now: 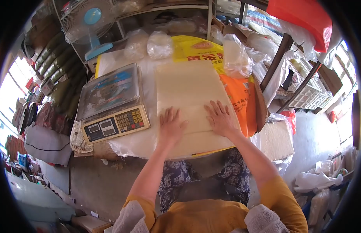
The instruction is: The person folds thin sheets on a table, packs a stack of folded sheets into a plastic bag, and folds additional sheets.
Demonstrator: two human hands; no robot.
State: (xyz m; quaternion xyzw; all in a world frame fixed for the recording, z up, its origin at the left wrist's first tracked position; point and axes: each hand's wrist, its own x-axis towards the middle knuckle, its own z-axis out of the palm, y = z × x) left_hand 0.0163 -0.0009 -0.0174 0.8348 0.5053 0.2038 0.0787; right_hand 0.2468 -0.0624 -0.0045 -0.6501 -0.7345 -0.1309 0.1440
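Note:
A pale cream, rectangular sheet or stack of sheets lies flat on the table in front of me; its exact kind I cannot tell. My left hand rests on its left side, palm down with the fingers spread. On the right side, my right hand lies flat too, fingers apart and pointing away from me. A crease or edge runs across the sheet between and below the hands. Neither hand grips anything.
A digital scale stands left of the sheet. Behind are clear plastic bags and a fan. Yellow and orange printed sacking covers part of the table. A dark post and white crate stand right.

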